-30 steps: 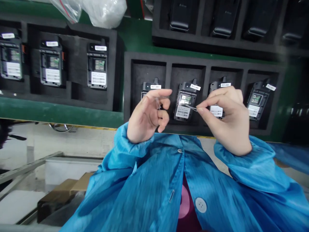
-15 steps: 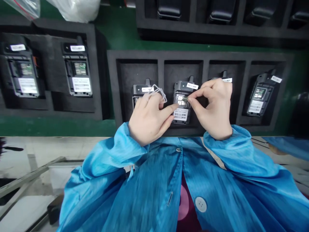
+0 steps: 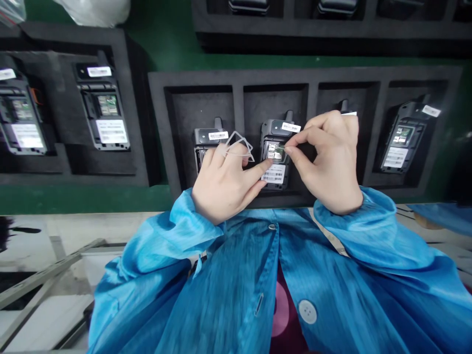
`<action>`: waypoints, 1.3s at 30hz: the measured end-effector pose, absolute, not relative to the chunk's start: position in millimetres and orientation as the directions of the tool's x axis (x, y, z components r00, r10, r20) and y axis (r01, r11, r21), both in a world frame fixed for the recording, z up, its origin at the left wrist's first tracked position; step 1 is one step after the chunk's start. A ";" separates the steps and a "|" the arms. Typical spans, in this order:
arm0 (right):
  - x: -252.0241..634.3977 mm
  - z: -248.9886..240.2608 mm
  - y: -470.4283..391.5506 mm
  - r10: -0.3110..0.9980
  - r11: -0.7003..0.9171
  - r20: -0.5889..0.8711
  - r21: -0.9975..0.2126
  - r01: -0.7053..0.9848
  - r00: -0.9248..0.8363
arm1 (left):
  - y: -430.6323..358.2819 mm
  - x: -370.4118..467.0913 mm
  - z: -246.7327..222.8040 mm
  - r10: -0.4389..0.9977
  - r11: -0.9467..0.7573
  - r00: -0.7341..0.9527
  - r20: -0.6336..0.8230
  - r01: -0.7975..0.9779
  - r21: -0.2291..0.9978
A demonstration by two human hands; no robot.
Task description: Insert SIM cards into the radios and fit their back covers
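A black handheld radio (image 3: 275, 169) with its back compartment uncovered lies in a foam tray cell, antenna up, with metal card slots (image 3: 274, 151) and a white barcode label showing. My left hand (image 3: 224, 184) rests over its left side, index fingertip at the slots' lower edge. Several thin, whitish see-through frames (image 3: 239, 146) are tucked between its curled fingers. My right hand (image 3: 328, 152) pinches a small thin card (image 3: 281, 149), mostly hidden by the fingertips, at the right edge of the slots. Another radio (image 3: 208, 137) sits partly beneath my left hand.
The black foam tray (image 3: 195, 77) also holds a radio at far right (image 3: 403, 137) and one mostly behind my right hand. Left of it, another foam tray (image 3: 138, 113) carries two open radios. A third tray (image 3: 295, 37) and a white plastic bag (image 3: 98, 10) lie at the back.
The view has shifted and come slightly closer, so the trays sit a little differently in it. Both hands keep nearly the same pose at the radio.
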State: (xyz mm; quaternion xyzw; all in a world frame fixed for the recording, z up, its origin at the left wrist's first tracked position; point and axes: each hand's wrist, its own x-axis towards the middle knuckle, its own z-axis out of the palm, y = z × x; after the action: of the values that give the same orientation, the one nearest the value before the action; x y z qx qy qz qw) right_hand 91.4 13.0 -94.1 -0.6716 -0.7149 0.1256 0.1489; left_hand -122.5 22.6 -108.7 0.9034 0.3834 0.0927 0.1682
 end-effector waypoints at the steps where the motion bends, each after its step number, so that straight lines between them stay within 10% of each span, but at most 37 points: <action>1: 91.4 -94.8 13.4 0.997 0.069 0.052 -0.382 0.922 -0.054 | 22.4 -122.1 -109.0 0.723 -0.653 0.690 0.043 0.661 0.369; 10: 103.0 -91.1 -2.6 0.953 0.245 0.254 -0.330 0.912 -0.164 | 19.7 -121.3 -110.3 0.711 -0.693 0.696 0.103 0.666 0.275; 17: 104.5 -100.8 -28.0 0.933 0.337 0.170 -0.104 0.936 -0.317 | 18.7 -120.2 -108.1 0.722 -0.688 0.681 0.121 0.691 0.222; 39: 98.2 -93.4 -19.8 0.964 0.256 0.094 -0.055 0.965 -0.250 | 26.7 -104.7 -99.6 0.791 -0.600 0.612 -0.003 0.776 0.192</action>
State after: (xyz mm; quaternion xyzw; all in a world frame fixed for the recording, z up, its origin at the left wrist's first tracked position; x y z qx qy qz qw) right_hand 98.2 -19.8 -93.4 -0.6099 -0.7906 -0.0069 0.0539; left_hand -104.7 26.7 -99.6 0.8935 0.4385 0.0414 0.0872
